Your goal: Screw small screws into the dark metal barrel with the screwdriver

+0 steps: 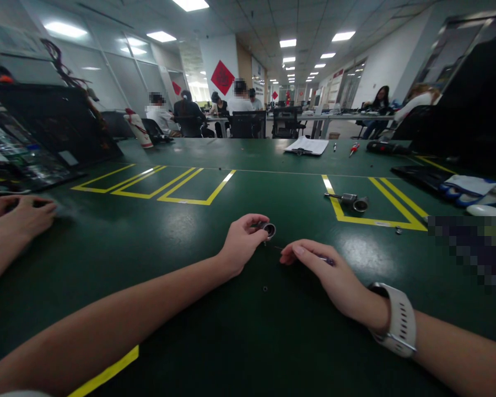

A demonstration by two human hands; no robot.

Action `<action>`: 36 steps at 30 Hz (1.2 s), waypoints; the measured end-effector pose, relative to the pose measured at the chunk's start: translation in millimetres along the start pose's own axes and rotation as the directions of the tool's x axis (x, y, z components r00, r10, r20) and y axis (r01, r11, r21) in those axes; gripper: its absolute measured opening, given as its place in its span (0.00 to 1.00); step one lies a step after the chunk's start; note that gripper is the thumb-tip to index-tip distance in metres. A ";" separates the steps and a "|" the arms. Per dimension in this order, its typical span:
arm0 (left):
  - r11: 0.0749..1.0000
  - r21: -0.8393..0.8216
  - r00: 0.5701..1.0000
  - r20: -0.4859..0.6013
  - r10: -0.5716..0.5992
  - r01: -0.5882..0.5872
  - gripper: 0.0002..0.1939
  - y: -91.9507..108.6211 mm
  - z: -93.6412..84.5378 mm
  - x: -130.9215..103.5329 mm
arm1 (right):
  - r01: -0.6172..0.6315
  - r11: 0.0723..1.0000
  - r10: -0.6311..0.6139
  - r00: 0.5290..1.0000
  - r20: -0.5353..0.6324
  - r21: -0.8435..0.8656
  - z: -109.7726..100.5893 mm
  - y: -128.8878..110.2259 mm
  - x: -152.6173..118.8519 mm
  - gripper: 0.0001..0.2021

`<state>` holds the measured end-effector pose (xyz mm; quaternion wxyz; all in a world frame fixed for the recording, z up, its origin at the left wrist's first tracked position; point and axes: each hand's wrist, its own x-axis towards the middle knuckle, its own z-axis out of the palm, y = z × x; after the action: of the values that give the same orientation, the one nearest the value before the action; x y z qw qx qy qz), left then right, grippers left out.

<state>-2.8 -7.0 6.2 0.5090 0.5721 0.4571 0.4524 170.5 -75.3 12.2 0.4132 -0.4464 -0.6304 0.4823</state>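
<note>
My left hand (243,245) is closed around a small round metal part (268,229) whose open, ring-like end faces me. Just to the right, my right hand (318,270) grips a slim screwdriver (327,260). Its thin shaft points left toward the metal part, and a purplish handle end shows behind the thumb. Whether the tip touches the part I cannot tell. Below the hands, a tiny dark ring-shaped piece (265,289) lies on the green table (215,342).
Inside a yellow-taped area on the right lies a metal assembly with a rod (349,200); a small metal piece (398,230) lies by the tape. Farther back are a clipboard with paper (308,145) and a red screwdriver (354,148). Another person's hands (22,220) are at the left.
</note>
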 end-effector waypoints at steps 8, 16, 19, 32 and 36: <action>0.999 0.029 0.994 -0.104 -0.037 0.040 0.13 6.6 0.7 -0.9 | 0.016 0.997 -0.013 0.999 0.044 -0.080 1.0 2.3 2.7 0.12; 0.982 0.151 0.988 -0.126 -0.095 0.113 0.13 16.2 -0.3 -6.1 | 0.022 0.996 -0.015 0.997 0.074 -0.086 3.2 0.6 2.4 0.12; 0.978 0.165 0.989 -0.100 -0.109 0.124 0.14 17.5 -1.1 -8.1 | 0.017 0.997 -0.010 0.997 0.083 -0.080 2.9 0.1 2.8 0.12; 0.989 0.083 0.989 -0.088 -0.117 0.124 0.15 15.8 -1.3 -8.9 | 0.030 0.997 -0.024 0.996 0.088 -0.067 1.8 0.7 2.3 0.13; 0.991 0.063 0.989 -0.094 -0.110 0.116 0.13 15.4 -0.4 -7.7 | 0.041 0.997 -0.037 0.998 0.060 -0.062 1.0 0.2 1.6 0.13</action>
<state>-3.6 -15.5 21.2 0.4927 0.5413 0.5265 0.4324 169.2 -73.9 12.0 0.3896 -0.4324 -0.6656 0.4671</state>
